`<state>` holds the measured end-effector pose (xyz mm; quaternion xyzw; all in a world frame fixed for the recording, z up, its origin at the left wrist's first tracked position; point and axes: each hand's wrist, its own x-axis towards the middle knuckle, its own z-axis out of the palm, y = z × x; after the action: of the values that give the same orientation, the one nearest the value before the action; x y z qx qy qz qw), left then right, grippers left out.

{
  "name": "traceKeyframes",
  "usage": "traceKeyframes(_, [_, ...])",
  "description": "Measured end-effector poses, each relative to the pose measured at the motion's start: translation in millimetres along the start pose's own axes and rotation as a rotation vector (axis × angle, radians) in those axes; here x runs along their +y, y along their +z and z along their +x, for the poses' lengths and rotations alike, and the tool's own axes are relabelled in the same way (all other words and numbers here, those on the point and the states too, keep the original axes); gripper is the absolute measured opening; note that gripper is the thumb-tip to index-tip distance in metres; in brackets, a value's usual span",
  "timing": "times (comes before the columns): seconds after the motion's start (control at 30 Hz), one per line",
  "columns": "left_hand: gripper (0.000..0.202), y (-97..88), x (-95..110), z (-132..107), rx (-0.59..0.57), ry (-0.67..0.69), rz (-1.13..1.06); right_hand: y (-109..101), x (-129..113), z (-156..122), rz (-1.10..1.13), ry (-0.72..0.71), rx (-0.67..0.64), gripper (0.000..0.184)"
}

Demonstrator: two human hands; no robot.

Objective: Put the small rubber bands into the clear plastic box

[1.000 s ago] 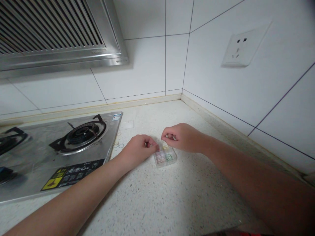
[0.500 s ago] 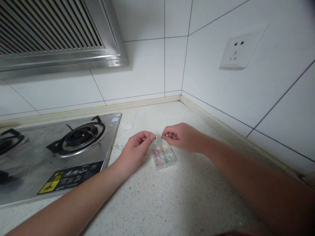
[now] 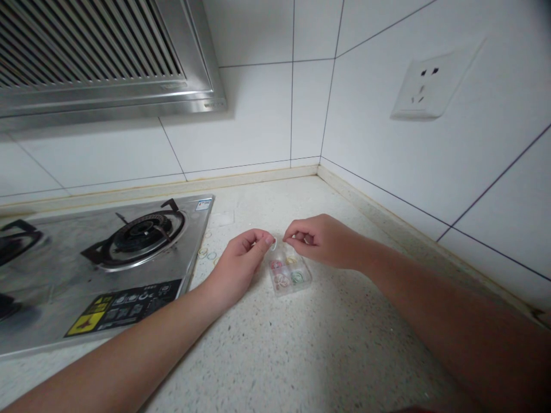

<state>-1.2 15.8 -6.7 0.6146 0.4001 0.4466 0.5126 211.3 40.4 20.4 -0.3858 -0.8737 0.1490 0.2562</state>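
Observation:
My left hand (image 3: 239, 264) pinches a small whitish elastic band (image 3: 274, 245) between thumb and fingertip, above the left side of a clear compartment box (image 3: 294, 289). Over the far right part of that box, my right hand (image 3: 322, 241) is closed in a pinch; whatever its fingertips hold, if anything, is too small to tell. Coloured bands lie sorted in the box's near compartments: red ones (image 3: 276, 264), yellow ones (image 3: 291, 261), pinkish ones (image 3: 281, 280) and green ones (image 3: 297, 277). My hands partly cover the box's far end.
Several loose bands (image 3: 211, 256) lie on the speckled counter (image 3: 258, 355) left of my left hand. Behind them is a flat clear plastic piece (image 3: 222, 218). A gas stove (image 3: 189, 229) borders the left, under a range hood (image 3: 189, 97). A wall socket (image 3: 426, 86) is at right.
Both hands keep their pinched poses over the box, and the whitish band stays in my left fingers. The view has shifted slightly.

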Motion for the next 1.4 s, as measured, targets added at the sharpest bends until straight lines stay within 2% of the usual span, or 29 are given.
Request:
traceKeyframes(0.17, [0.032, 0.3, 2.3, 0.3, 0.017, 0.004, 0.047, -0.4, -4.8, -1.8, 0.215, -0.029, 0.000, 0.019])
traceKeyframes(0.33, [0.031, 1.0, 3.4, 0.7, 0.037, 0.012, 0.094, 2.6, -14.2, -2.6, 0.395, 0.009, -0.038, 0.024])
traceKeyframes(0.47, [0.031, 2.4, 4.3, -0.7, 0.043, 0.021, 0.114, 6.6, -19.0, -1.9, 0.432, 0.046, -0.063, 0.023])
traceKeyframes(0.77, [0.029, 5.5, 7.1, -4.3, 0.042, 0.020, 0.091, 11.2, -14.0, -1.3, 0.472, 0.108, 0.053, 0.020])
traceKeyframes(0.87, [0.030, 4.8, 7.6, -5.5, 0.024, 0.016, 0.099, 7.5, -12.4, -1.1, 0.460, 0.105, 0.048, 0.019])
traceKeyframes(1.03, [0.029, -0.1, 3.8, -5.3, 0.031, 0.015, 0.133, -8.2, -7.6, -4.1, 0.402, 0.090, -0.116, 0.021])
traceKeyframes(1.17, [0.030, -3.5, 0.5, -3.8, 0.037, 0.014, 0.158, -18.9, -4.2, -7.3, 0.222, 0.048, -0.238, 0.018])
traceKeyframes(1.4, [0.027, -2.4, 1.2, -4.4, 0.044, -0.001, 0.158, -21.2, -6.4, -9.3, 0.036, 0.034, -0.360, 0.012])
